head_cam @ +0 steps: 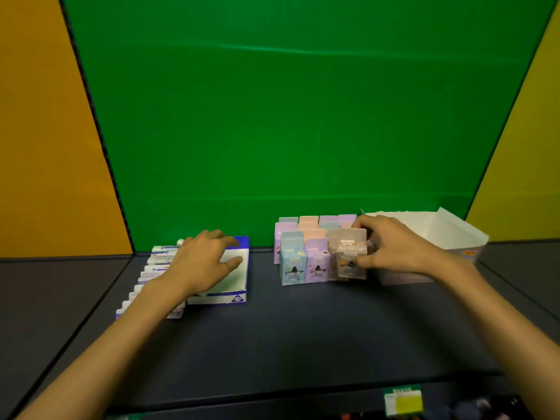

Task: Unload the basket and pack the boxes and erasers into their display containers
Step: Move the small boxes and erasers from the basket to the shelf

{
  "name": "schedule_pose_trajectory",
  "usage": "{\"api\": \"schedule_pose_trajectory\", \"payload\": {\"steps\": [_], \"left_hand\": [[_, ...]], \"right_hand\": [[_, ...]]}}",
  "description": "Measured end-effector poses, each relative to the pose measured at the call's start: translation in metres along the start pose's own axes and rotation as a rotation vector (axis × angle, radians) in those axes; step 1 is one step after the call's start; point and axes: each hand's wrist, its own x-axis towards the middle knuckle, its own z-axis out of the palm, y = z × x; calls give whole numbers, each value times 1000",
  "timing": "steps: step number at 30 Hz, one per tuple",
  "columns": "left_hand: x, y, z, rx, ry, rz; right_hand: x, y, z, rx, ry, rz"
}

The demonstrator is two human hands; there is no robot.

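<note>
I log: right hand pinching 1 pastel box beside white container; left hand spread, fingers apart, over blue tray, erasers alongside.

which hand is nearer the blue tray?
Left. The left hand hovers over the blue tray, fingers spread; the right hand is off to its right, gripping a grey box.

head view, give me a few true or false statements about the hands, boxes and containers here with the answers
1. The right hand grips a pastel box. True.
2. The left hand holds a pastel box. False: it hovers open over the blue-and-white container.
3. The white container stands right of the pastel boxes. True.
4. The erasers lie inside the white container. False: they sit in a row left of the blue-and-white container.
</note>
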Motion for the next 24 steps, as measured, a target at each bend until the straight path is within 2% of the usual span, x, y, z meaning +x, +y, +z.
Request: {"api": "schedule_pose_trajectory", "payload": {"steps": [7,19,24], "left_hand": [[6,55,-4,-4,35,-19],[-8,90,0,-34,-6,-65],[-12,96,-7,-35,18,-83]], "right_hand": [[14,40,-11,-440,-69,-40],[33,84,15,-610,-42,-143],[34,88,16,-590,-12,-172]]}}
